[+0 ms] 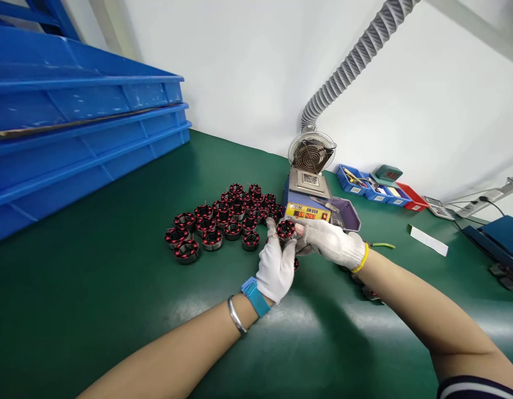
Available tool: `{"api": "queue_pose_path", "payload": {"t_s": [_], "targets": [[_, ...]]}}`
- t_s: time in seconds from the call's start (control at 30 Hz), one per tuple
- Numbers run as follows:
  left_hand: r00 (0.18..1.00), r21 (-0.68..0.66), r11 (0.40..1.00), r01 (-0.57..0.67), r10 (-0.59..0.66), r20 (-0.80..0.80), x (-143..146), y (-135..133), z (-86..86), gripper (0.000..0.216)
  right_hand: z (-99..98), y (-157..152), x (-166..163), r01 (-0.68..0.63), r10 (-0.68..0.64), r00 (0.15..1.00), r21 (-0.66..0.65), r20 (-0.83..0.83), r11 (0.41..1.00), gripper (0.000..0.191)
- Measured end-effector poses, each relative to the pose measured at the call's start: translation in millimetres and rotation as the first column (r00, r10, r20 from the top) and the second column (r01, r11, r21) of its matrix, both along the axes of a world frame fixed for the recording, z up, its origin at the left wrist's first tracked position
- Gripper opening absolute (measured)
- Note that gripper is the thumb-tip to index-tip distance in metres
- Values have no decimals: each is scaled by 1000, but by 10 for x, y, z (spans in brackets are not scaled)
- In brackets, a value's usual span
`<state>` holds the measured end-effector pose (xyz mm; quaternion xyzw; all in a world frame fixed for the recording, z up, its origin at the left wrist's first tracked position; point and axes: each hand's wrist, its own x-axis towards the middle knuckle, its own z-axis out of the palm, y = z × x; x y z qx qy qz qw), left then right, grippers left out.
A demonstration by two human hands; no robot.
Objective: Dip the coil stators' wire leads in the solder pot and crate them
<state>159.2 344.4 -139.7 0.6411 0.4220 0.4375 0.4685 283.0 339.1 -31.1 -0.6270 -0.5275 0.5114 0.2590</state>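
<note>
Between my two gloved hands is a motor stator, a ring with red-and-black windings facing up. My left hand, in a white glove with a blue wrist strap, closes on its left and lower side. From the right, my right hand, gloved too, grips its edge with the thumb; the other fingers are partly hidden. Just behind stands a solder pot with a yellow panel and lit red digits. Many similar stators stand grouped on the green table, left of my hands.
Blue crates are stacked at the left. A fume fan with a grey hose sits behind the pot. Blue bins, a red bin, a purple tray and a white strip lie to the right. More stators lie below my right forearm.
</note>
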Motion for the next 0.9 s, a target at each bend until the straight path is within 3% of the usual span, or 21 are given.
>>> {"api": "queue_pose_path", "payload": {"t_s": [0.1, 0.2, 0.3, 0.37, 0.43, 0.53, 0.63, 0.73, 0.9], "targets": [[1000, 79, 997, 3, -2, -13, 35, -1, -55, 70, -6, 56, 48, 104, -100, 994, -104, 41, 989, 35], [998, 209, 978, -21, 32, -50, 60, -17, -97, 76, -28, 159, 96, 158, -149, 984, -108, 95, 981, 25], [995, 395, 916, -69, 93, -40, 72, -26, -109, 78, -16, 351, 263, 298, -307, 942, 86, 134, 951, 34], [994, 472, 879, -72, 102, -38, 77, -28, -110, 77, 10, 527, 454, 385, -449, 873, 296, 189, 874, 37], [992, 505, 861, -58, 107, -69, 85, -30, -112, 76, 40, 709, 666, 363, -524, 807, 471, 274, 804, 39], [986, 540, 841, -42, 121, -113, 100, -31, -115, 74, 63, 936, 911, 266, -583, 679, 591, 446, 762, 41], [980, 574, 819, 7, 107, -166, 112, -22, -111, 70, 26, 1104, 1014, 243, -638, 568, 634, 520, 734, 41], [966, 566, 821, 75, 82, -246, 121, -7, -99, 65, -58, 1234, 1047, 213, -655, 528, 663, 540, 718, 42], [950, 541, 834, 112, 69, -304, 139, 9, -86, 62, -166, 1340, 1081, 148, -614, 486, 633, 622, 759, 44]]}}
